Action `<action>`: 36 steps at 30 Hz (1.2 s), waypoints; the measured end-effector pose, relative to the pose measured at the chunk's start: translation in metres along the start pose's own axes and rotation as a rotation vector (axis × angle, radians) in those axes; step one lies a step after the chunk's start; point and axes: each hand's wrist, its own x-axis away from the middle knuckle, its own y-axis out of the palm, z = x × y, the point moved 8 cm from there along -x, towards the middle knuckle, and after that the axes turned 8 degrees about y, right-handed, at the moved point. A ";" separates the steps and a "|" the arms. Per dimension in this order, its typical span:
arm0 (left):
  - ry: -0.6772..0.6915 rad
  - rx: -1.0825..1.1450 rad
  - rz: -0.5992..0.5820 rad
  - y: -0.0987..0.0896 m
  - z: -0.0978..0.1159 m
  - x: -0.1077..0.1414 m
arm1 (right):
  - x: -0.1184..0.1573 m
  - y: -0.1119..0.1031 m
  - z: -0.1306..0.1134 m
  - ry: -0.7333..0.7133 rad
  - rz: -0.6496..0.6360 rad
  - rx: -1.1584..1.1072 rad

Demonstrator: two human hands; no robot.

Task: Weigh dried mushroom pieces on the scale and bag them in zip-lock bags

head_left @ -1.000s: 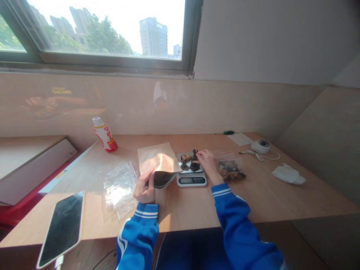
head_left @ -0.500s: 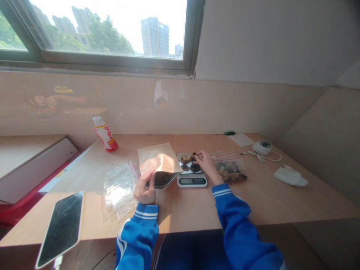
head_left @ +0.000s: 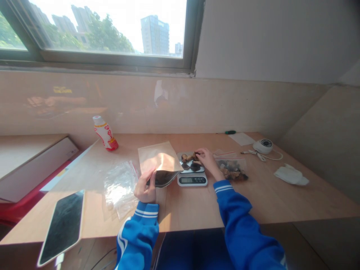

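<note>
Just left of the digital kitchen scale point(head_left: 192, 180), a clear-fronted pouch point(head_left: 160, 165) is held open by the left hand point(head_left: 144, 186), apart from the right hand point(head_left: 208, 161). Dried pieces point(head_left: 189, 159) on the scale's tray are touched by the right hand, though a grip cannot be told. More pieces are left in a zip bag point(head_left: 233, 169) just right of the scale.
</note>
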 end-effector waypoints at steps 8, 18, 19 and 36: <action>-0.009 -0.017 -0.015 0.000 0.000 0.001 | 0.001 -0.008 0.005 0.085 0.053 -0.057; -0.002 -0.055 -0.031 0.001 0.004 -0.002 | 0.005 -0.038 -0.024 0.052 0.213 -0.087; -0.002 -0.052 -0.029 0.001 0.004 -0.003 | 0.006 -0.046 -0.032 0.044 0.259 -0.108; -0.020 -0.087 -0.044 0.001 0.002 0.000 | 0.036 -0.088 -0.084 0.072 0.280 -0.159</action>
